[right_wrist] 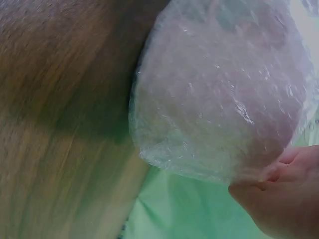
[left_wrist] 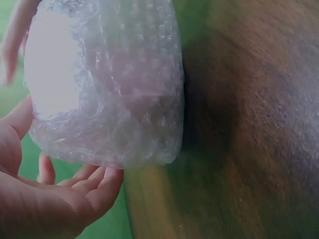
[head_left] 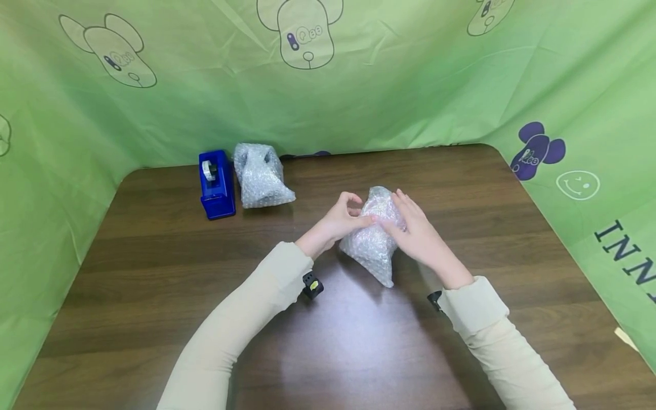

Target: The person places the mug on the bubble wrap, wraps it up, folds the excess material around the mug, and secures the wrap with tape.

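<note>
A package in clear bubble wrap (head_left: 370, 246) stands on the wooden table between both hands. My left hand (head_left: 340, 221) holds its left side, thumb on top and fingers bent. In the left wrist view, the left fingertips (left_wrist: 112, 181) touch the edge of the wrap. Along the package's upper right side lies my right hand (head_left: 417, 233), its fingers fairly straight and its thumb on top close to the left thumb. The right wrist view shows part of the right hand (right_wrist: 286, 194) against the wrap, with most of its fingers hidden. What the wrap contains is unclear.
A second bubble-wrapped bundle (head_left: 261, 176) sits at the back left of the table (head_left: 154, 273). Beside it stands a blue tape dispenser (head_left: 220, 191) with a roll of tape (head_left: 208, 171). Green printed cloth (head_left: 205, 102) hangs behind and around the table.
</note>
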`<move>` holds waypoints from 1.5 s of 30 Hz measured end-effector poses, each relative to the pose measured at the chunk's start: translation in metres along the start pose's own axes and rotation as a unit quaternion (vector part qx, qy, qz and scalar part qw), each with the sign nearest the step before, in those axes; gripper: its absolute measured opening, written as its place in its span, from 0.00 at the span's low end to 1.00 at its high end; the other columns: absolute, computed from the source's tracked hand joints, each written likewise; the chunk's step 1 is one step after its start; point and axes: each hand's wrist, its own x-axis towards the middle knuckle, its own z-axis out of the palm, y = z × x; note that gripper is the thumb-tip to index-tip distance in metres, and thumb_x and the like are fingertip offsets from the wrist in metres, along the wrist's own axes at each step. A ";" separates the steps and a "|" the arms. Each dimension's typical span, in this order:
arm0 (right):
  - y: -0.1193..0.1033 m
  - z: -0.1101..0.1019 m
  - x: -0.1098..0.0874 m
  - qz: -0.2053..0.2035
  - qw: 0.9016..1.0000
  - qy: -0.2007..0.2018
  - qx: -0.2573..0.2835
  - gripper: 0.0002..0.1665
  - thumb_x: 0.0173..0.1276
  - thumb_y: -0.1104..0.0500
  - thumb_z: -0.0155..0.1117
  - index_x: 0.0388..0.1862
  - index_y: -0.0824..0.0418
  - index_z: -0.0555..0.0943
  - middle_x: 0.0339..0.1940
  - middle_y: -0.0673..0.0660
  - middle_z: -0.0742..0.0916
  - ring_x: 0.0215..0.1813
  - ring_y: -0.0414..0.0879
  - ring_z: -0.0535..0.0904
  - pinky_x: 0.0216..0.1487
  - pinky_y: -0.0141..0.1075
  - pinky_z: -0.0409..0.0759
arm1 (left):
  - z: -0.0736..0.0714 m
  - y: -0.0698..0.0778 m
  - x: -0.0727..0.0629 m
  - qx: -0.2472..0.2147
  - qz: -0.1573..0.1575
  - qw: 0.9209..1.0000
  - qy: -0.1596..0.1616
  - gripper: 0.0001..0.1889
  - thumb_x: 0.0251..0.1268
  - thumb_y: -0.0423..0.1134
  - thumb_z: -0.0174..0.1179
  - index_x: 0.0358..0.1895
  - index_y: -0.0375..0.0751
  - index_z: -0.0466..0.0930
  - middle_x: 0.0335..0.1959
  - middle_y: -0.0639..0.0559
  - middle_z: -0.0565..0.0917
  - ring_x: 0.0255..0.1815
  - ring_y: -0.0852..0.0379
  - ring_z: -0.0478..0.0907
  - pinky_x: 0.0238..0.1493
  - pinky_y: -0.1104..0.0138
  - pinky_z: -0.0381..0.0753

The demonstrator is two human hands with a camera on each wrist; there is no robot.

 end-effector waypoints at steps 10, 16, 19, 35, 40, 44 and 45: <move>0.010 0.001 0.000 -0.005 0.997 0.049 0.061 0.34 0.70 0.61 0.53 0.72 0.67 0.59 0.76 0.65 0.62 0.76 0.63 0.54 0.75 0.56 0.53 | 0.002 0.000 -0.003 0.124 0.105 0.986 0.035 0.12 0.60 0.38 0.65 0.44 0.36 0.78 0.60 0.40 0.78 0.61 0.44 0.75 0.64 0.55 0.73; 0.009 0.007 0.001 0.005 0.993 0.084 0.081 0.32 0.67 0.63 0.54 0.71 0.65 0.63 0.74 0.63 0.65 0.76 0.62 0.57 0.75 0.56 0.55 | -0.001 0.006 -0.001 0.172 0.101 0.980 0.017 0.10 0.60 0.39 0.65 0.40 0.38 0.79 0.56 0.41 0.80 0.56 0.47 0.76 0.59 0.57 0.75; 0.009 0.009 0.002 0.005 0.993 0.088 0.079 0.32 0.68 0.62 0.53 0.71 0.66 0.62 0.74 0.64 0.65 0.76 0.62 0.57 0.74 0.56 0.55 | -0.003 0.012 0.002 0.219 0.095 0.971 0.003 0.11 0.60 0.41 0.65 0.40 0.38 0.80 0.52 0.43 0.81 0.49 0.51 0.75 0.53 0.61 0.75; 0.009 -0.004 0.002 0.042 0.994 0.030 0.093 0.30 0.76 0.61 0.40 0.75 0.60 0.56 0.78 0.58 0.58 0.79 0.56 0.50 0.78 0.52 0.48 | -0.008 0.028 0.013 0.248 0.051 0.960 -0.120 0.25 0.67 0.39 0.58 0.64 0.31 0.69 0.67 0.40 0.72 0.71 0.49 0.65 0.72 0.61 0.63; 0.008 -0.001 0.003 0.035 0.996 0.039 0.079 0.29 0.76 0.61 0.40 0.75 0.62 0.57 0.77 0.60 0.59 0.78 0.58 0.52 0.77 0.53 0.49 | -0.011 0.031 0.017 0.247 0.037 0.953 -0.168 0.26 0.69 0.39 0.56 0.67 0.32 0.66 0.69 0.41 0.69 0.73 0.50 0.63 0.74 0.61 0.61; 0.007 0.001 0.005 0.038 0.995 0.046 0.080 0.30 0.75 0.61 0.41 0.75 0.63 0.57 0.77 0.61 0.59 0.77 0.59 0.53 0.77 0.53 0.50 | -0.013 0.033 0.020 0.252 0.029 0.946 -0.203 0.27 0.70 0.41 0.54 0.69 0.35 0.63 0.72 0.42 0.65 0.75 0.49 0.59 0.76 0.61 0.57; 0.007 0.002 0.005 0.039 0.995 0.047 0.079 0.30 0.75 0.62 0.41 0.75 0.63 0.56 0.78 0.61 0.58 0.77 0.59 0.53 0.77 0.53 0.51 | -0.014 0.032 0.020 0.251 0.025 0.945 -0.209 0.28 0.71 0.41 0.54 0.70 0.36 0.62 0.73 0.43 0.64 0.76 0.50 0.57 0.76 0.60 0.57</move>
